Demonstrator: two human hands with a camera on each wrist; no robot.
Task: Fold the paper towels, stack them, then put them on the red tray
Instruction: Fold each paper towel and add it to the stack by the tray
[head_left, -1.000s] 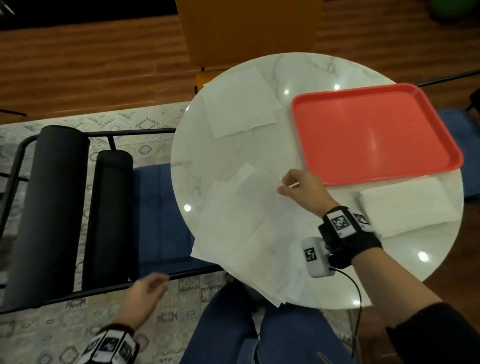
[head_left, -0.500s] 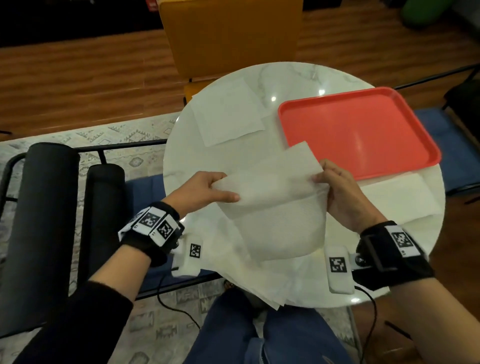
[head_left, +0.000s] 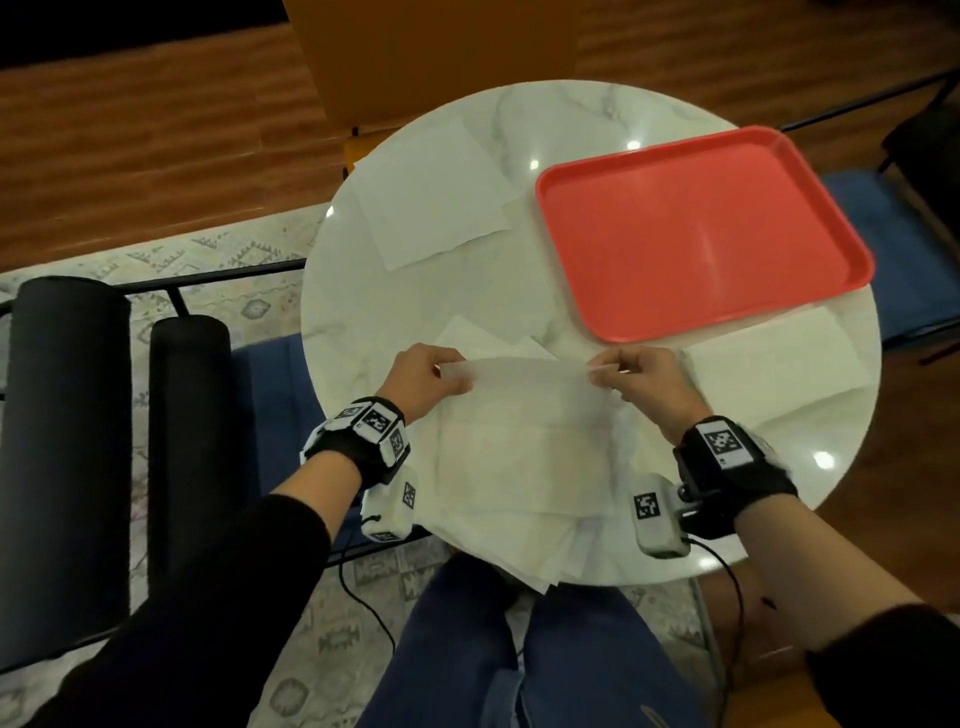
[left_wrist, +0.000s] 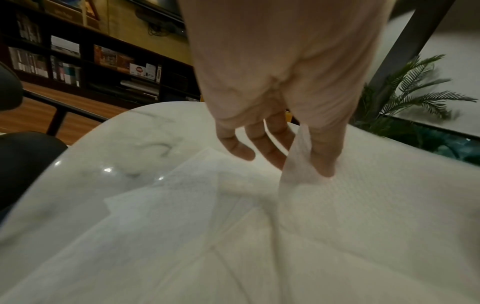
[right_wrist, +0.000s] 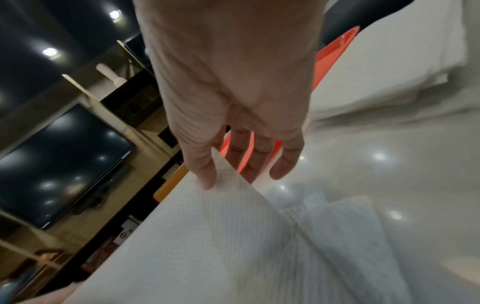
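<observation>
A white paper towel (head_left: 524, 405) is stretched between both hands just above the near part of the round marble table (head_left: 587, 119). My left hand (head_left: 428, 376) pinches its left corner, the towel (left_wrist: 298, 164) caught between thumb and fingers. My right hand (head_left: 641, 376) pinches the right corner of the towel (right_wrist: 223, 226). Under it lies a loose pile of unfolded towels (head_left: 498, 514) that overhangs the near table edge. The red tray (head_left: 696, 234) sits bare at the far right. A folded stack (head_left: 774, 364) lies in front of the tray.
Another flat towel (head_left: 434, 197) lies at the table's far left. An orange chair (head_left: 431, 57) stands behind the table. Black bolsters (head_left: 67, 415) on a metal frame sit to the left. My knees in blue jeans (head_left: 519, 649) are under the near edge.
My left hand came up from beside my knee and took the towel's left corner. Both hands then moved nearer, and the towel now hangs taut between them.
</observation>
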